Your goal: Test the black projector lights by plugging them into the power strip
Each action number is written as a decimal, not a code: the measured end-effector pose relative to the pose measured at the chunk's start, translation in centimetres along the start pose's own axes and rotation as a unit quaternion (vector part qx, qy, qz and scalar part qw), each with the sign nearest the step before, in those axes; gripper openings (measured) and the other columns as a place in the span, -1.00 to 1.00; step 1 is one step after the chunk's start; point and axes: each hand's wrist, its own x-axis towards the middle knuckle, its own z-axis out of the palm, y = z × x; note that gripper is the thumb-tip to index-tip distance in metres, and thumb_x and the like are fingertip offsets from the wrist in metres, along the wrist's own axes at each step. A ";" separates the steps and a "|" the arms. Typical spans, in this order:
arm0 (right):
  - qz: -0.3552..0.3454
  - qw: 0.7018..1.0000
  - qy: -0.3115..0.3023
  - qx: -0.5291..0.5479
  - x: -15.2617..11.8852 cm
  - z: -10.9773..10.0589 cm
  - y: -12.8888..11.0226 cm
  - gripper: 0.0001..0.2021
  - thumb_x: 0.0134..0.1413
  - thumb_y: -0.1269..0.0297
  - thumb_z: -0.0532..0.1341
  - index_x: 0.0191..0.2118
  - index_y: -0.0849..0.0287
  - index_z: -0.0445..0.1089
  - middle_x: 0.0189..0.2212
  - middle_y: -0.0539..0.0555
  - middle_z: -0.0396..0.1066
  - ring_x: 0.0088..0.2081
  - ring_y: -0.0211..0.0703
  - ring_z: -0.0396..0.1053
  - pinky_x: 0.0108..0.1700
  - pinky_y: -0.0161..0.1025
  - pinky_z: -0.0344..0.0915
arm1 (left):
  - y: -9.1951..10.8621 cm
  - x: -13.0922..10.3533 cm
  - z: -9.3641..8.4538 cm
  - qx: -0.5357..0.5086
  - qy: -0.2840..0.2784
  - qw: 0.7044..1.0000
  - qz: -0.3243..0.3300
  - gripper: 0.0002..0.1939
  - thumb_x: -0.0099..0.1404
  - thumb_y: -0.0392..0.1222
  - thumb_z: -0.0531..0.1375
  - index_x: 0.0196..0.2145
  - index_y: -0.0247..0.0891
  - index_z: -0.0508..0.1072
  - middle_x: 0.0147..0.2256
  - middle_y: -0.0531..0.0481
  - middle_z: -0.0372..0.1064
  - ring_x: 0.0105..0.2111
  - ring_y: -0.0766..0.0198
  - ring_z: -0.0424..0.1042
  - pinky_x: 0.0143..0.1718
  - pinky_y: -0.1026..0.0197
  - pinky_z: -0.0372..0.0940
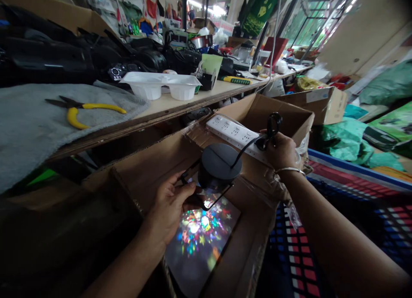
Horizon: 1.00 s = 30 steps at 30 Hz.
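My left hand (pixel 172 199) is closed on the thin black bracket of a round black projector lamp (pixel 219 163), holding it over an open cardboard box. Coloured light patterns fall on a pale sheet (pixel 193 268) in the box. My right hand (pixel 281 152) grips a black plug (pixel 260 142) at the near end of a white power strip (pixel 230 130); the fingers partly hide the plug's fit in the socket. A bundled black cord (pixel 274 121) rises from that hand, and a cord runs to the lamp's top.
Yellow-handled pliers (pixel 95 108) lie on a grey cloth (pixel 28 118) on the bench to the left. Nearby are a white plastic tray (pixel 161 85) and a yellow-green cutter (pixel 237 80). A red-and-blue basket (pixel 354 178) stands at right; black devices (pixel 48 53) crowd the bench.
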 end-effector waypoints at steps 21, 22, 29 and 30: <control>0.013 1.000 -0.016 -0.013 -0.1 -0.6 -0.7 -0.68 -0.08 0.36 0.08 -0.20 0.22 0.48 -0.32 0.15 0.52 -0.26 0.02 0.46 -0.21 -0.16 0.33 | -0.1 0.1 -0.2 0.009 -0.025 1.000 -0.004 -0.68 0.01 -0.27 0.28 -0.25 -0.34 0.33 -0.54 0.03 0.44 -0.57 0.28 0.44 -0.60 0.32 0.36; 0.014 1.000 -0.015 -0.011 -0.1 -0.5 -0.6 -0.68 -0.08 0.35 0.08 -0.20 0.23 0.48 -0.32 0.15 0.52 -0.25 0.02 0.46 -0.21 -0.16 0.33 | -0.1 0.1 -0.2 0.012 -0.025 1.000 -0.005 -0.68 0.02 -0.27 0.28 -0.24 -0.34 0.32 -0.53 0.02 0.44 -0.56 0.28 0.44 -0.60 0.31 0.36; -0.001 1.000 -0.005 -0.001 0.1 0.0 0.2 -0.68 -0.08 0.33 0.07 -0.22 0.22 0.48 -0.35 0.15 0.53 -0.28 0.03 0.46 -0.23 -0.14 0.32 | -0.1 0.2 -0.1 0.016 -0.018 1.000 -0.010 -0.62 -0.01 -0.25 0.29 -0.21 -0.35 0.31 -0.51 -0.02 0.46 -0.54 0.23 0.45 -0.58 0.27 0.37; -0.002 1.000 -0.004 -0.002 0.1 0.0 0.2 -0.69 -0.07 0.32 0.07 -0.22 0.21 0.48 -0.35 0.15 0.53 -0.28 0.04 0.46 -0.24 -0.14 0.32 | -0.2 0.2 -0.1 0.017 -0.019 1.000 -0.011 -0.62 -0.01 -0.24 0.29 -0.22 -0.35 0.32 -0.51 -0.02 0.46 -0.54 0.23 0.45 -0.57 0.27 0.37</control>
